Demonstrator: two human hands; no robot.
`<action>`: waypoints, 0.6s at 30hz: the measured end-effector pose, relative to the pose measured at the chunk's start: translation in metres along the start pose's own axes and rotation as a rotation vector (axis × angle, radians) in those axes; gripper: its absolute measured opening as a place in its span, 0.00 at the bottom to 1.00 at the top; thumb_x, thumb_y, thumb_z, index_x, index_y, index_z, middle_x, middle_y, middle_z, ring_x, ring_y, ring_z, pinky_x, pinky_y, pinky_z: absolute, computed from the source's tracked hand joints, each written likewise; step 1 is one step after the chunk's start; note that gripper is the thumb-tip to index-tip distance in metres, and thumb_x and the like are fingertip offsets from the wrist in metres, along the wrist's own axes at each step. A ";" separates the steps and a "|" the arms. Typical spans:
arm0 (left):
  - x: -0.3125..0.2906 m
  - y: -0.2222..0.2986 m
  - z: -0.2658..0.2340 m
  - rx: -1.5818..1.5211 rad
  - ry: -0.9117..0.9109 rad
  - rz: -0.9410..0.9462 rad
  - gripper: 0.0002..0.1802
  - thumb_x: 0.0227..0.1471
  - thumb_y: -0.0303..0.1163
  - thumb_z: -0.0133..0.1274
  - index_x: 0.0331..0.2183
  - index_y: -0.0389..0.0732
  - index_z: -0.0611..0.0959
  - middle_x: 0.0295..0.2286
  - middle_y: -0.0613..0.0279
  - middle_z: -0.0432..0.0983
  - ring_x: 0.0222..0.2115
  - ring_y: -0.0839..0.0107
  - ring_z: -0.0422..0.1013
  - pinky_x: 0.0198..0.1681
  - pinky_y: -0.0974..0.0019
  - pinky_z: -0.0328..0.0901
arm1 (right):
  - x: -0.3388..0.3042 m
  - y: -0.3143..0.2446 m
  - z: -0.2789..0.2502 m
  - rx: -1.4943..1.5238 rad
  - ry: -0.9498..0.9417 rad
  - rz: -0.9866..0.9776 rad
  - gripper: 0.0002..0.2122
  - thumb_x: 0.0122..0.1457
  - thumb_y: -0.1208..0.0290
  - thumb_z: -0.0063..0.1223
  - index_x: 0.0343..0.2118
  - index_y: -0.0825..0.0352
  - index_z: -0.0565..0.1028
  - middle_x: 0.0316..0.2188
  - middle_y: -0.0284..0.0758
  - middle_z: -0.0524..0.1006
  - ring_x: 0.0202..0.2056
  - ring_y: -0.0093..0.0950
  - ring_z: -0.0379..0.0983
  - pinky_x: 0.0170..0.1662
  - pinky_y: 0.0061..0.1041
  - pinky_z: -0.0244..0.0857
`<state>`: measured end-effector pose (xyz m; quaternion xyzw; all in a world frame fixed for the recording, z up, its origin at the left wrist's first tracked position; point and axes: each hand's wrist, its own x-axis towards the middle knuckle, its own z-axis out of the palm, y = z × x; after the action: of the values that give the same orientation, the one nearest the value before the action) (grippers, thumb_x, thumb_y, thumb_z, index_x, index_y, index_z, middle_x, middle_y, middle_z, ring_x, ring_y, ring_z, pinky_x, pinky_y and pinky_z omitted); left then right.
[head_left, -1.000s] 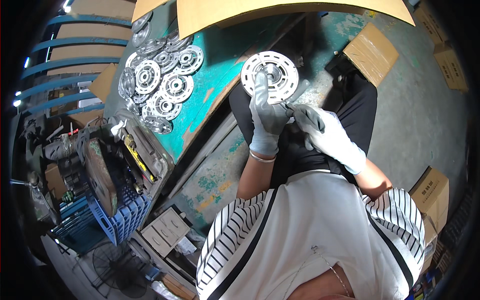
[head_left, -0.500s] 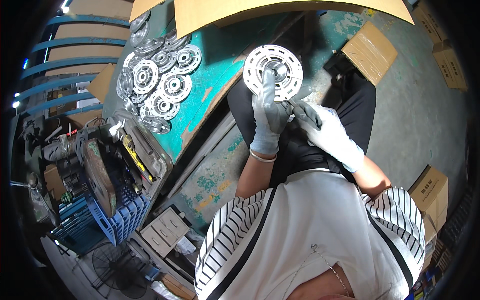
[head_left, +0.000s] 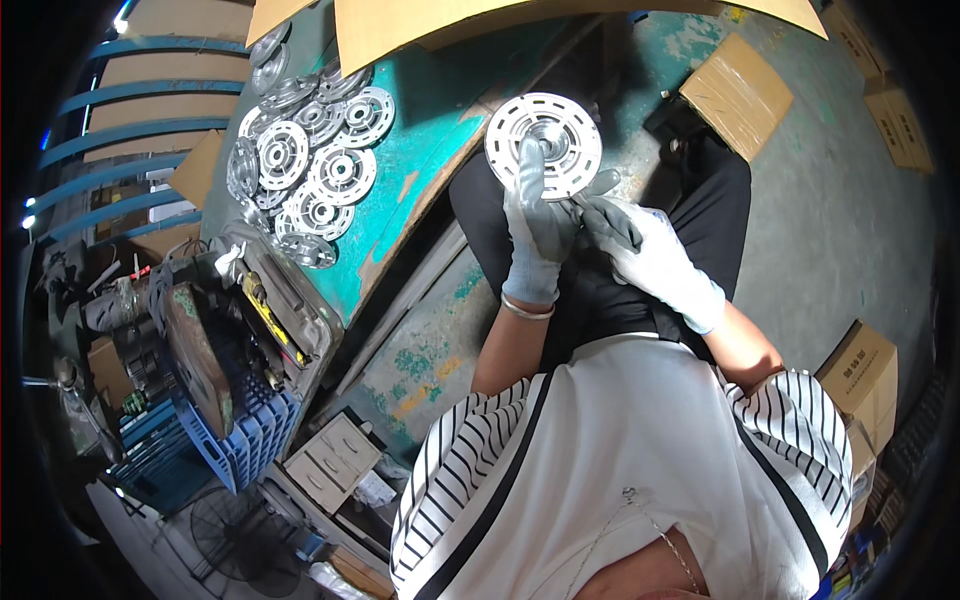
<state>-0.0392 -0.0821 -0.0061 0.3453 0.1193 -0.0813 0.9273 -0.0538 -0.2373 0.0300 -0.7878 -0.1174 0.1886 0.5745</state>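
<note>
A round silver metal disc (head_left: pixel 574 176) with slots around its rim and a threaded hole in its middle is held up over my lap. My left hand (head_left: pixel 540 225), in a grey-and-white work glove, grips it from below with the thumb laid across its face toward the hole. My right hand (head_left: pixel 645 245), gloved the same way, is closed just under the disc's lower right rim. Its fingertips meet near the left hand's fingers; whatever they pinch is too small and dark to make out.
Several similar metal discs (head_left: pixel 342 175) lie heaped on the green worktop (head_left: pixel 420 130) at left. Cardboard (head_left: pixel 560 12) overhangs the far edge. A box (head_left: pixel 738 98) stands beyond my right knee. A blue crate (head_left: pixel 245 440) and a cluttered tool tray (head_left: pixel 300 290) are at lower left.
The disc has tilted slightly, and its lower edge sits a little higher. Both hands keep their hold with only small shifts. The whole view has moved slightly.
</note>
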 end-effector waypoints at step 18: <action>0.000 -0.003 0.015 0.114 0.048 0.090 0.15 0.57 0.27 0.48 0.44 0.30 0.71 0.35 0.58 0.75 0.29 0.74 0.73 0.33 0.72 0.70 | -0.005 0.025 -0.002 -0.003 0.066 0.012 0.17 0.56 0.71 0.49 0.50 0.60 0.71 0.27 0.37 0.75 0.22 0.25 0.71 0.30 0.24 0.65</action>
<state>-0.0375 -0.0940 0.0027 0.4043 0.1210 -0.0380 0.9058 -0.0580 -0.2488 0.0076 -0.7952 -0.0940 0.1657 0.5757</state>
